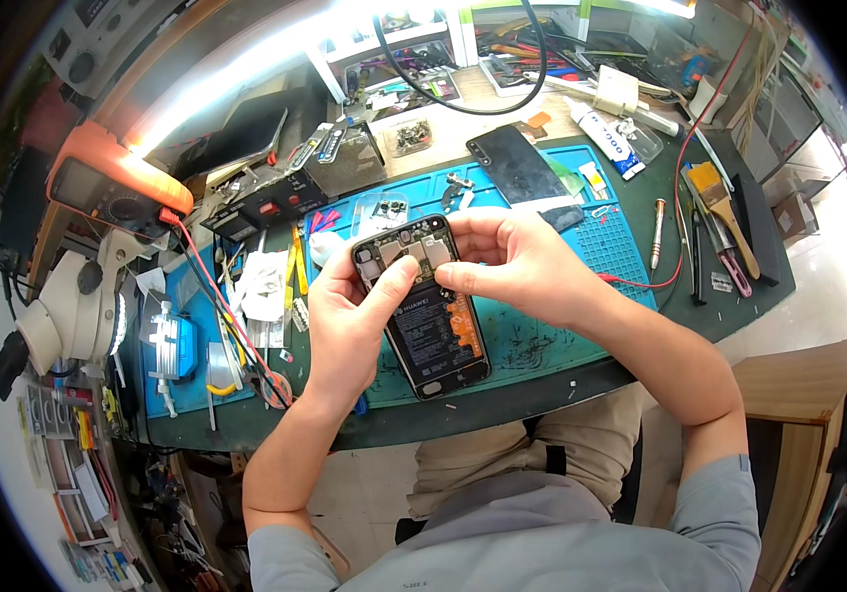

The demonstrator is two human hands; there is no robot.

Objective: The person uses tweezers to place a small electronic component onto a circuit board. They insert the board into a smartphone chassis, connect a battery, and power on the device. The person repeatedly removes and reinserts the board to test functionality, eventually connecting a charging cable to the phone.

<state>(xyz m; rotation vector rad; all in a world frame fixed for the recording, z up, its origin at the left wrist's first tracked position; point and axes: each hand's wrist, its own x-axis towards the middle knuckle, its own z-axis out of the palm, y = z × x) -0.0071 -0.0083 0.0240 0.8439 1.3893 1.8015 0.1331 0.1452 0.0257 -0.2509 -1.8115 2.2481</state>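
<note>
An opened smartphone (435, 335) with its back cover off lies tilted over the blue work mat (542, 345), showing a black battery with an orange label and the circuit board at its top. My left hand (349, 321) grips the phone's left edge, thumb resting across the board area. My right hand (512, 261) is at the phone's upper right, with fingertips pinched on a small part of the board. What sits between those fingertips is too small to tell.
A removed black phone back panel (514, 163) lies at the mat's far side. A screwdriver (656, 235), a brush (722, 202) and a white glue tube (603, 131) lie to the right. A microscope (73, 306) and an orange-edged meter (112, 187) stand at left.
</note>
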